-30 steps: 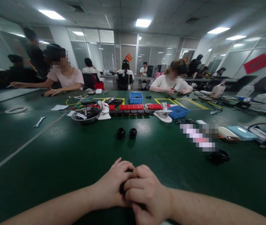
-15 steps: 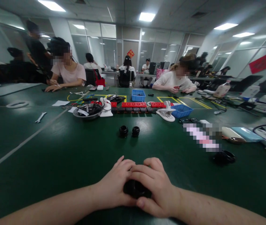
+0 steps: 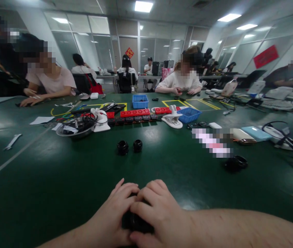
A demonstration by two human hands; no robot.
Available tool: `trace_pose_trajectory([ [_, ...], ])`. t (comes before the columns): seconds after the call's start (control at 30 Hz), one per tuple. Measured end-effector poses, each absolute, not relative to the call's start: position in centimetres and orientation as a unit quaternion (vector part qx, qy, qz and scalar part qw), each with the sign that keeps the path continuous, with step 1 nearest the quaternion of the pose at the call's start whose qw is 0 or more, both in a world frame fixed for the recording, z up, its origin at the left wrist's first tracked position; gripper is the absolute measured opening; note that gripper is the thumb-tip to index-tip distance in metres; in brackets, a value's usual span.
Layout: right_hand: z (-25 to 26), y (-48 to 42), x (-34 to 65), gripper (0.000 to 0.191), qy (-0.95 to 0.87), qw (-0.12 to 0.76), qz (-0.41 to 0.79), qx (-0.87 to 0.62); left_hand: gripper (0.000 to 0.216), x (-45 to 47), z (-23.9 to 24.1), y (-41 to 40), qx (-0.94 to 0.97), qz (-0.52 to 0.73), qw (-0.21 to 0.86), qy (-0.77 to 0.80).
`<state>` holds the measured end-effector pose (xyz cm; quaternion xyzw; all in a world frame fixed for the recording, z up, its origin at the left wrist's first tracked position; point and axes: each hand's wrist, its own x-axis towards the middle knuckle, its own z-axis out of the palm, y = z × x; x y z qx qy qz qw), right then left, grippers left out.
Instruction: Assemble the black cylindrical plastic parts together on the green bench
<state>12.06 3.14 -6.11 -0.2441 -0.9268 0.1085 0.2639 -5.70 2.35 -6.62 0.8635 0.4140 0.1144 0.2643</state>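
Observation:
Both of my hands meet low in the middle of the view, around a black rounded part (image 3: 141, 223) with a smooth surface. My left hand (image 3: 119, 210) grips its left side, the thumb mostly out of sight. From the right, my right hand (image 3: 159, 210) wraps over the top with bent fingers, its thumb low on the near side. Most of the part is covered, so its full shape cannot be told. Farther out on the green table (image 3: 79, 179) stand two small black ringed fittings, a left one (image 3: 122, 147) and a right one (image 3: 137, 145).
Another black hollow piece (image 3: 239, 162) lies to the right. A wrench (image 3: 13, 142) and a metal bowl of cables (image 3: 77, 131) are on the left. Behind are a red power strip (image 3: 135, 113), a white clip base (image 3: 172, 119) and blue bins (image 3: 189, 115). Co-workers sit across the table.
The whole scene has shifted left as my head turned right. My right hand has rotated over the black part, its fingers more bent. Both hands still hold it.

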Motion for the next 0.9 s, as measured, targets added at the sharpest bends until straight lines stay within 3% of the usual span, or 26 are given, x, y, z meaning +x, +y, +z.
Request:
trace_pose_trajectory([
  [0.1, -5.6, 3.3, 12.2, 0.02, -0.939, 0.257, 0.11, -0.201, 0.049, -5.6, -6.7, 2.4, 0.866, 0.122, 0.256, 0.413],
  [0.3, -5.5, 3.5, 12.3, 0.017, -0.956, 0.247, 0.093, -0.129, 0.044, -5.5, -6.3, 2.2, 0.865, 0.12, 0.255, 0.416],
  [0.43, -6.0, 3.3, 12.2, 0.02, -0.957, 0.261, 0.066, -0.111, 0.036, -5.5, -6.1, 2.2, 0.866, 0.112, 0.254, 0.415],
  [0.73, -6.5, 3.2, 11.7, 0.018, -0.945, 0.321, 0.027, -0.06, 0.047, -5.7, -6.9, 2.0, 0.869, 0.126, 0.237, 0.415],
  [0.9, -5.8, 2.6, 11.7, 0.03, -0.927, 0.365, 0.041, -0.075, 0.038, -5.9, -6.5, 1.9, 0.873, 0.13, 0.244, 0.403],
])
